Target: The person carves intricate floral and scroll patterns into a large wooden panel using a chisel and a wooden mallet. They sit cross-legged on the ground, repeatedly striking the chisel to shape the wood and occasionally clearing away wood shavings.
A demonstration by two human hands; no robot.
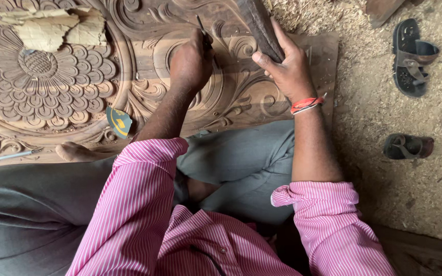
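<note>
Pink striped sleeves (144,204) and grey trousers (241,158) fill the near field; person sits on the floor at the edge of the work.

Carved wooden panel (78,76): large, lies flat on the floor, covered in petal rosette and scroll relief. Torn paper scrap (52,28) rests on the rosette. Sawdust (384,102) covers the floor to the right, with two sandals (413,56) well apart from the work.

Right hand (287,66): grip closed around a dark wooden mallet (259,25), head raised above the panel, tilted toward the left hand.

Left hand (193,64): grip closed on a thin chisel (203,30); only the upper shaft shows above the knuckles. Tip is hidden by the hand, so contact with the scrollwork cannot be confirmed.

Risk, judged: mallet and left knuckles stand near each other; an off-centre blow could strike the fingers or glance off the chisel head. A tilted chisel could gouge across finished relief just beside it. A bare foot (75,152) resting on the panel edge sits near the cutting line.

Small items: pencil-like tool (11,155) at lower left; green-yellow scrap (119,122) beside the forearm.
</note>
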